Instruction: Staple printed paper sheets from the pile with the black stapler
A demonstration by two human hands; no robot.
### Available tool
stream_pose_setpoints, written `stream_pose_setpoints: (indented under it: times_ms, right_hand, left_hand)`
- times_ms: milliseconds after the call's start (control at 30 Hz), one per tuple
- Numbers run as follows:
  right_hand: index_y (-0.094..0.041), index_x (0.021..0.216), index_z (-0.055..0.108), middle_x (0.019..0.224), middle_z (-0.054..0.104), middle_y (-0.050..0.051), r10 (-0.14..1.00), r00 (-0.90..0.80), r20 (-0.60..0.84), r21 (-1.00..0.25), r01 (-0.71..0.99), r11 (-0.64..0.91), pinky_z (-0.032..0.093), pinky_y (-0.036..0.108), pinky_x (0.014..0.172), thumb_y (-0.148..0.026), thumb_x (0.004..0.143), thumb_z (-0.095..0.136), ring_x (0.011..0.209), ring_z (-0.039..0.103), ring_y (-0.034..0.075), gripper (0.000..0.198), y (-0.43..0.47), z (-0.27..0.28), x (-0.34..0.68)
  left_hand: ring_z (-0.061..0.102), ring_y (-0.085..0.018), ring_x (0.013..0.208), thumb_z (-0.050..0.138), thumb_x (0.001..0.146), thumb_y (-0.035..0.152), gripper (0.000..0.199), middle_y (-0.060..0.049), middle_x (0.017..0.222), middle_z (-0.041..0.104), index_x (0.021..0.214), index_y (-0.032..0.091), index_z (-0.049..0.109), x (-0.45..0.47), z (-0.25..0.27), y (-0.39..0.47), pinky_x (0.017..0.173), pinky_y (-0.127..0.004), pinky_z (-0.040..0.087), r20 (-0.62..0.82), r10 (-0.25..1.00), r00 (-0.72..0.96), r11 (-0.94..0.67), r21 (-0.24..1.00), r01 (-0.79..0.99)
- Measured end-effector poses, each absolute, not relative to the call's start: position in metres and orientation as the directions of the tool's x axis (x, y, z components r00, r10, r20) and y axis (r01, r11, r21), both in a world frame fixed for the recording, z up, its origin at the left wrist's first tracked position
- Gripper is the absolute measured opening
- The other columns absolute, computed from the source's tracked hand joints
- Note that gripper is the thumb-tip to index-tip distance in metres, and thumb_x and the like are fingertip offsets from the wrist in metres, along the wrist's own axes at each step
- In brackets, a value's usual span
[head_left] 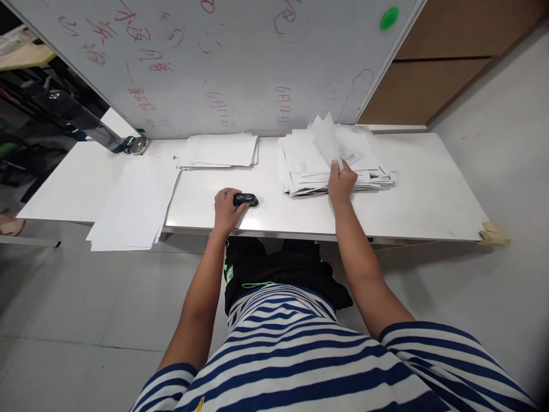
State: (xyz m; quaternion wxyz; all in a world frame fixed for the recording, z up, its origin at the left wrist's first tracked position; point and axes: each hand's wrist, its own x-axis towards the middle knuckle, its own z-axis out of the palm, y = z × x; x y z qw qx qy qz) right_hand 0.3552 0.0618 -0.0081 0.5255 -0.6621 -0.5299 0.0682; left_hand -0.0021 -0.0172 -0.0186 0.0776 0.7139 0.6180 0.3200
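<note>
My left hand [226, 209] is closed around one end of a black stapler [245, 199], which rests on the white table near its front edge. At the right, my right hand [342, 182] pinches a lifted sheet of paper [326, 140], whose far edge bends upward. Under that sheet lies a thick, uneven stack of papers [300, 163], some of them printed. Behind the stapler is a neater stack of white papers [221, 150]. More white sheets [131, 203] lie to the left, hanging over the table's front edge.
A whiteboard [249, 63] with red writing and a green magnet [389, 19] stands along the table's back. On the table's [429, 189] back left is a dark upright device with a clear base [138, 145]. Brown tape [493, 233] covers the right front corner, near a wall.
</note>
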Motion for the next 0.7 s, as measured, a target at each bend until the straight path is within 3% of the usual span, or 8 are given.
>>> stream_pose_setpoints:
  times_ms: [100, 200, 300, 433, 567, 633, 700]
  right_hand:
    - [-0.011, 0.101, 0.076, 0.066, 0.064, 0.005, 0.796, 0.416, 0.439, -0.805, 0.576, 0.142, 0.051, 0.035, 0.071, -0.068, 0.094, 0.043, 0.066, 0.060, 0.020, 0.066, 0.049, 0.002, 0.345]
    - [-0.014, 0.094, 0.076, 0.059, 0.055, 0.000, 0.851, 0.294, 0.434, -0.824, 0.511, 0.244, 0.045, 0.030, 0.060, -0.070, 0.090, 0.052, 0.057, 0.053, 0.016, 0.060, 0.022, 0.020, 0.330]
    - [-0.018, 0.085, 0.075, 0.060, 0.056, -0.001, 0.868, 0.109, 0.485, -0.794, 0.471, 0.385, 0.043, 0.028, 0.059, -0.067, 0.089, 0.057, 0.058, 0.052, 0.014, 0.053, -0.010, 0.045, 0.315]
    - [-0.019, 0.066, 0.066, 0.056, 0.051, -0.002, 0.875, -0.063, 0.480, -0.788, 0.407, 0.462, 0.040, 0.026, 0.056, -0.063, 0.088, 0.064, 0.055, 0.047, 0.011, 0.049, -0.038, 0.074, 0.305]
    - [-0.020, 0.054, 0.054, 0.050, 0.041, -0.004, 0.911, -0.063, 0.408, -0.832, 0.384, 0.400, 0.037, 0.026, 0.051, -0.064, 0.083, 0.068, 0.051, 0.042, 0.010, 0.055, -0.047, 0.083, 0.306]
    - [-0.021, 0.064, 0.063, 0.055, 0.050, -0.003, 0.937, -0.026, 0.348, -0.873, 0.355, 0.334, 0.043, 0.027, 0.053, -0.067, 0.083, 0.066, 0.055, 0.051, 0.013, 0.050, -0.048, 0.083, 0.308]
    - [-0.022, 0.088, 0.072, 0.072, 0.066, 0.001, 0.950, -0.009, 0.312, -0.906, 0.297, 0.300, 0.054, 0.032, 0.063, -0.071, 0.084, 0.063, 0.070, 0.065, 0.019, 0.050, -0.048, 0.082, 0.309]
  left_hand:
    - [0.042, -0.035, 0.134, 0.069, 0.086, 0.037, 0.039, -0.016, 0.131, 0.055, 0.121, 0.022, 0.061, 0.000, -0.021, -0.017, 0.116, -0.054, 0.032, 0.376, 0.920, -0.113, -0.107, 0.519, 0.848]
    - [0.034, -0.040, 0.143, 0.070, 0.085, 0.040, 0.049, -0.019, 0.140, 0.052, 0.127, 0.020, 0.059, 0.002, -0.022, -0.020, 0.119, -0.058, 0.024, 0.403, 0.879, -0.256, -0.008, 0.548, 0.837]
    - [0.033, -0.040, 0.146, 0.072, 0.083, 0.049, 0.060, -0.020, 0.145, 0.052, 0.132, 0.018, 0.056, 0.009, -0.013, -0.029, 0.123, -0.060, 0.014, 0.479, 0.847, -0.231, -0.127, 0.604, 0.787]
    - [0.058, -0.028, 0.126, 0.071, 0.084, 0.055, 0.058, -0.014, 0.134, 0.061, 0.130, 0.023, 0.056, 0.029, 0.017, -0.048, 0.111, -0.045, 0.042, 0.492, 0.855, -0.163, -0.392, 0.820, 0.417]
    - [0.067, -0.016, 0.089, 0.080, 0.080, 0.046, 0.034, -0.004, 0.095, 0.069, 0.098, 0.022, 0.066, 0.053, 0.052, -0.065, 0.082, -0.029, 0.053, 0.380, 0.874, -0.302, -0.354, 0.925, 0.139]
    - [0.065, -0.013, 0.078, 0.083, 0.077, 0.042, 0.029, -0.001, 0.085, 0.068, 0.089, 0.021, 0.066, 0.061, 0.065, -0.070, 0.073, -0.026, 0.053, 0.313, 0.891, -0.330, -0.314, 0.948, 0.054]
    - [0.065, -0.012, 0.075, 0.085, 0.076, 0.039, 0.028, -0.001, 0.082, 0.068, 0.087, 0.021, 0.066, 0.066, 0.072, -0.072, 0.068, -0.025, 0.052, 0.257, 0.911, -0.323, -0.275, 0.961, -0.013]
